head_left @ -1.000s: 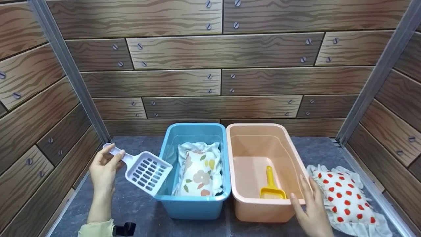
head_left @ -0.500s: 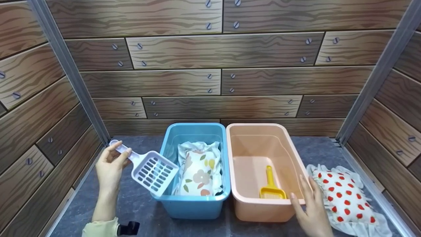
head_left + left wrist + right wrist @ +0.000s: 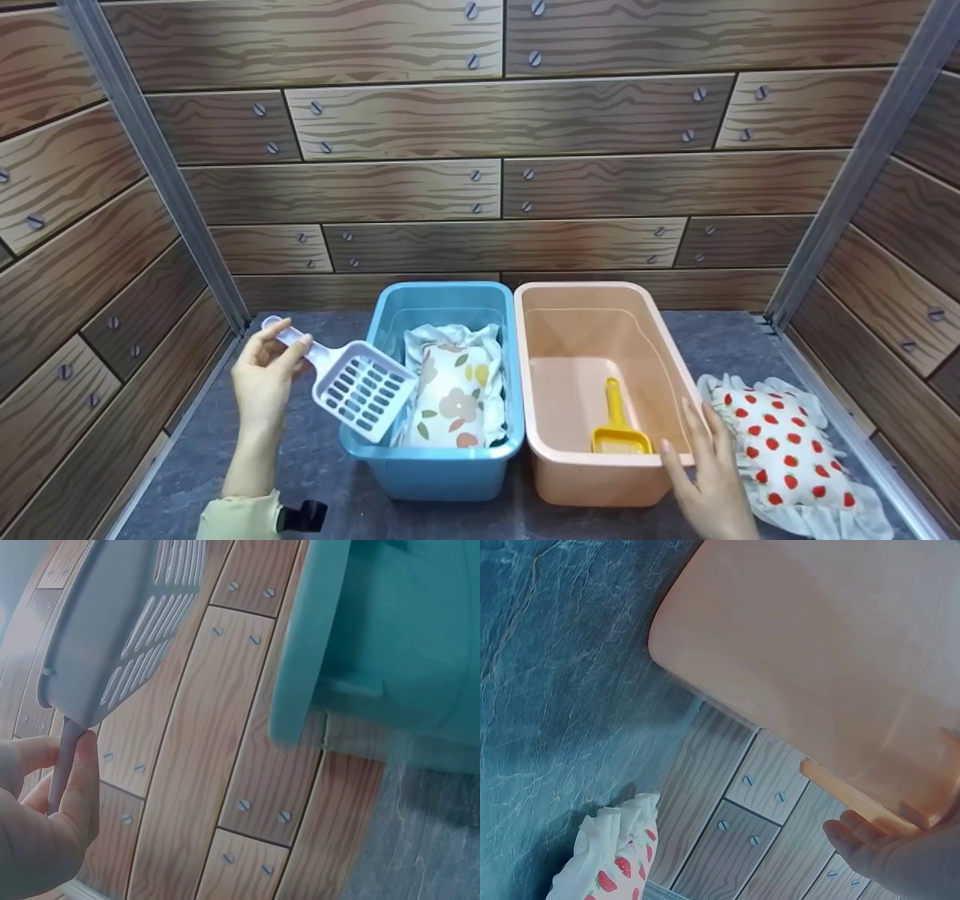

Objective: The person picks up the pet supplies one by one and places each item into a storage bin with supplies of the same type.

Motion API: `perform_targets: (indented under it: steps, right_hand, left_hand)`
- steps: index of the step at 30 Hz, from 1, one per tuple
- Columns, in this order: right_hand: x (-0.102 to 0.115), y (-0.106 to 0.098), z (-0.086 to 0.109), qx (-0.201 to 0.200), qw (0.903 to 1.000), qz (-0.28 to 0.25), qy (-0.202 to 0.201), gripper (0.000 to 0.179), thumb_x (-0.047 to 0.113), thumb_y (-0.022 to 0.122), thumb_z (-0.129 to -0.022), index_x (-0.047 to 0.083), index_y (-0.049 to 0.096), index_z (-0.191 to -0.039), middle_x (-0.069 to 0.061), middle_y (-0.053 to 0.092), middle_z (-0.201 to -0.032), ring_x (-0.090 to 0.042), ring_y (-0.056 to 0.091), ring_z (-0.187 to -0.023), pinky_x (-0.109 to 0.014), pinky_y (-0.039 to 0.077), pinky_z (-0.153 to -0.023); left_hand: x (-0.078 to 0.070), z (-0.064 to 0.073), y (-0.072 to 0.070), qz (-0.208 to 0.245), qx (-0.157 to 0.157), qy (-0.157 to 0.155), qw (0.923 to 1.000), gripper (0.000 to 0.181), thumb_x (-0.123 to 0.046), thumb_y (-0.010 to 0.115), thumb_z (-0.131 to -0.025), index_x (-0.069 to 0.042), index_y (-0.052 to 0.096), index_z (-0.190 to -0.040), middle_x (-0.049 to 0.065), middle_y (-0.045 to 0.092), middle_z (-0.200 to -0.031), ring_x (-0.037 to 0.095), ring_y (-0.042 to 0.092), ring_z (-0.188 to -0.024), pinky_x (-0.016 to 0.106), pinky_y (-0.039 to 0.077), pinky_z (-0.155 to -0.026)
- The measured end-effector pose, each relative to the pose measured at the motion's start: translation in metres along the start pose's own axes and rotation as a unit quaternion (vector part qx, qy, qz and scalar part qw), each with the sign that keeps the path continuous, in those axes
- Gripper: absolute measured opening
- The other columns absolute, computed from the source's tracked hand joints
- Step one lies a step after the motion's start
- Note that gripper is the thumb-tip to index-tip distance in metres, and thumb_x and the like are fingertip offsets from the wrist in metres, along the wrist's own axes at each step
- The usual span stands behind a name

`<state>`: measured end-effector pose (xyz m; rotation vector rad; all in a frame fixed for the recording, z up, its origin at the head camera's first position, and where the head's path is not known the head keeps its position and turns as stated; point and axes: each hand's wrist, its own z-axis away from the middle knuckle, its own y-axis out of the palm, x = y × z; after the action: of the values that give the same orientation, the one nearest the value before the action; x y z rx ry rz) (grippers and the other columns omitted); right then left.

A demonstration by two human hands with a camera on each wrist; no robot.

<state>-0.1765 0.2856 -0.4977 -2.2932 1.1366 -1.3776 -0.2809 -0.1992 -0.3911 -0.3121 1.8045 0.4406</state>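
Thumb and fingers of my left hand (image 3: 262, 379) pinch the handle of a pale lavender slotted litter scoop (image 3: 365, 388). Its tilted blade hangs over the left edge of a blue plastic bin (image 3: 442, 480). Inside that bin lies a flower-print pillow (image 3: 457, 405) with a pale frill. In the left wrist view the scoop (image 3: 105, 637) stands apart from the blue rim (image 3: 300, 690). My right hand (image 3: 709, 480) lies with extended fingers at the right front corner of a peach bin (image 3: 600, 484). A small yellow scoop (image 3: 618, 435) lies in the peach bin.
A strawberry-print pillow (image 3: 795, 450) with a white frill lies on the dark floor (image 3: 330, 480), right of the peach bin. Both bins stand side by side. Wood-patterned walls (image 3: 405, 187) and metal corner posts (image 3: 150, 157) enclose the space.
My left hand has moved right with the litter scoop, bringing its blade from beside the blue bin to over its left edge. The right hand stays in place.
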Motion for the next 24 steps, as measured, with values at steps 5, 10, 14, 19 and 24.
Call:
perform_targets:
  steps: [5, 10, 14, 19, 24]
  right_hand:
    - [0.001, 0.000, -0.001, 0.008, 0.9998, 0.014, 0.007, 0.061, 0.015, 0.063, -0.093, 0.004, 0.038, -0.149, -0.030, 0.025, -0.147, -0.052, 0.026, -0.132, -0.076, 0.030, -0.094]
    - [0.000, 0.001, -0.001, 0.005, 0.9996, 0.028, 0.006, 0.062, 0.015, 0.063, -0.093, 0.004, 0.037, -0.149, -0.030, 0.026, -0.146, -0.052, 0.027, -0.130, -0.077, 0.031, -0.093]
    - [-0.003, 0.003, 0.000, -0.003, 0.9995, 0.031, -0.003, 0.062, 0.014, 0.063, -0.093, 0.003, 0.038, -0.148, -0.031, 0.027, -0.145, -0.052, 0.028, -0.129, -0.077, 0.030, -0.094]
    - [-0.005, 0.005, 0.000, -0.028, 0.9992, 0.009, -0.028, 0.062, 0.008, 0.065, -0.089, 0.003, 0.042, -0.146, -0.030, 0.031, -0.144, -0.050, 0.030, -0.129, -0.074, 0.029, -0.098]
    - [-0.005, 0.005, -0.001, -0.029, 0.9990, 0.011, -0.032, 0.061, 0.010, 0.065, -0.090, 0.003, 0.042, -0.146, -0.031, 0.031, -0.143, -0.051, 0.029, -0.129, -0.075, 0.030, -0.096]
  left_hand:
    - [0.001, 0.000, 0.005, 0.009, 0.006, 0.004, 0.9999, 0.039, 0.004, 0.069, -0.087, 0.006, 0.059, -0.124, 0.001, 0.060, -0.084, 0.008, 0.063, -0.070, 0.023, 0.058, -0.066]
    - [0.001, 0.002, 0.011, 0.020, 0.008, 0.006, 0.9998, 0.038, 0.007, 0.068, -0.086, 0.008, 0.058, -0.123, 0.002, 0.060, -0.082, 0.009, 0.064, -0.067, 0.023, 0.059, -0.065]
    - [0.001, 0.005, 0.016, 0.014, 0.016, -0.001, 0.9998, 0.039, 0.005, 0.069, -0.087, 0.006, 0.058, -0.124, 0.003, 0.061, -0.085, 0.009, 0.065, -0.068, 0.024, 0.059, -0.067]
    - [-0.001, 0.009, 0.024, 0.008, 0.032, -0.010, 0.9994, 0.041, 0.002, 0.069, -0.087, 0.005, 0.058, -0.127, 0.007, 0.061, -0.091, 0.010, 0.065, -0.072, 0.025, 0.059, -0.069]
    - [-0.002, 0.013, 0.032, 0.002, 0.044, -0.010, 0.9990, 0.041, 0.002, 0.069, -0.087, 0.004, 0.059, -0.127, 0.010, 0.060, -0.093, 0.011, 0.065, -0.073, 0.026, 0.059, -0.071]
